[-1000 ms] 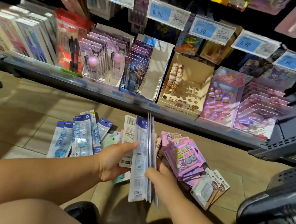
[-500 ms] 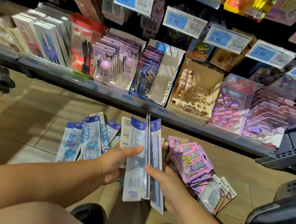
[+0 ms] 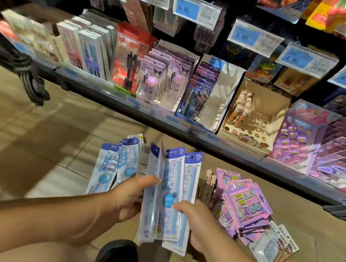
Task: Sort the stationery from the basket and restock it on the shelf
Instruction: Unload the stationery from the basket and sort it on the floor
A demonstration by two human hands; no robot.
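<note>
Since a second ago our packs have fanned open: what stood nearly edge-on now shows three blue-headed faces, and the shelf has drifted toward 3 o'clock as our head turned. We hold the packs upright at 6 o'clock of the view, above the floor and well short of the shelf at 12 o'clock. Our left hand clamps the leftmost packs, thumb flat on the front and fingers curled behind; our right hand pinches the rightmost pack the same way from 3 o'clock. At 10 o'clock of the packs a floor pile of like rulers lies spread, and at 3 o'clock purple cards lie heaped. We judge each pack light and thin, stiff along its length from the ruler inside yet free to bow across the film, and the clear sleeves look slick, so the fan could slip apart or shed a pack if we loosen our thumbs. The sound grip is the one we have, low to mid body with thumb and fingers squeezing through the whole stack; the card header at the top is the better place to pinch a single pack when hanging or slotting it. Nothing here seems fragile, though a sharp bend could crease a sleeve.
</note>
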